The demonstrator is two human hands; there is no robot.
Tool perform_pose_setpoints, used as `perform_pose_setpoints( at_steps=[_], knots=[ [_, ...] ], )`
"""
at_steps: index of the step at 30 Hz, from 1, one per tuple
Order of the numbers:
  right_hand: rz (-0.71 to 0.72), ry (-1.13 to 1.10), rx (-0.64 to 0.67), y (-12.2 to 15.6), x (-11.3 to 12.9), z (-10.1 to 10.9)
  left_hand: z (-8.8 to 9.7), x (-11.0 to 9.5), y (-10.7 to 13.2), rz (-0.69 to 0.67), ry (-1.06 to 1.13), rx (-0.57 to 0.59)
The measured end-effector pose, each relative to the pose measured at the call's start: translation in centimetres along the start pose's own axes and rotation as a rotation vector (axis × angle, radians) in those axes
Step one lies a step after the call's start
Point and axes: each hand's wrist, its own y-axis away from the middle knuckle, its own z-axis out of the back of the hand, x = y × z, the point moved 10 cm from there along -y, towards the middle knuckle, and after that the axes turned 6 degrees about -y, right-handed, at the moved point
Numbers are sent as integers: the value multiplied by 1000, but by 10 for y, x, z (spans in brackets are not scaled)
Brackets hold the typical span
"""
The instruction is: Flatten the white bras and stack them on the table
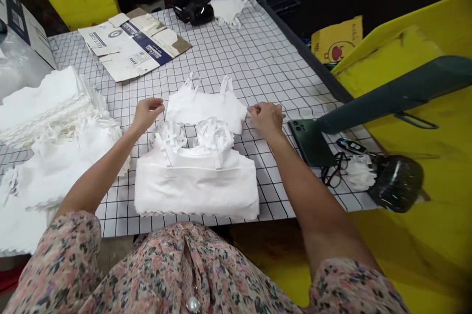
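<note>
A single white strappy top (206,105) lies flat on the checked table (258,58), straps pointing away from me. My left hand (146,112) pinches its left edge and my right hand (266,116) grips its right edge, fingers curled on the cloth. Just in front of it, nearer me, sits a neat stack of folded white tops (197,181) with their straps bunched on top.
Heaps of white tops (47,137) fill the left side. A flattened cardboard box (132,46) lies at the back, with a black object (195,13) and white cloth (230,9). At right are a dark phone (311,142), glasses, a black helmet-like object (396,184) and yellow bins (424,107).
</note>
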Motion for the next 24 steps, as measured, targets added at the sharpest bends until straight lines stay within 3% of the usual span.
perform_pose_setpoints(
  at_steps=[4,7,11,15,20,24],
  knots=[
    [-100,32,51,-37,0,-30,-34,23,-54,167,-55,27],
    [-50,-35,-20,-45,-1,-28,-46,29,-70,198,-124,22],
    [-74,-97,-158,-48,-23,-9,-56,30,-76,181,-293,36],
    [-113,-27,-114,-43,-39,-11,-67,26,-76,127,-399,65],
    [18,-63,-138,-32,-23,-15,-86,23,-83,153,-444,175],
    [-34,15,-62,-29,-14,-24,-96,16,-89,189,-436,196]
  ],
)
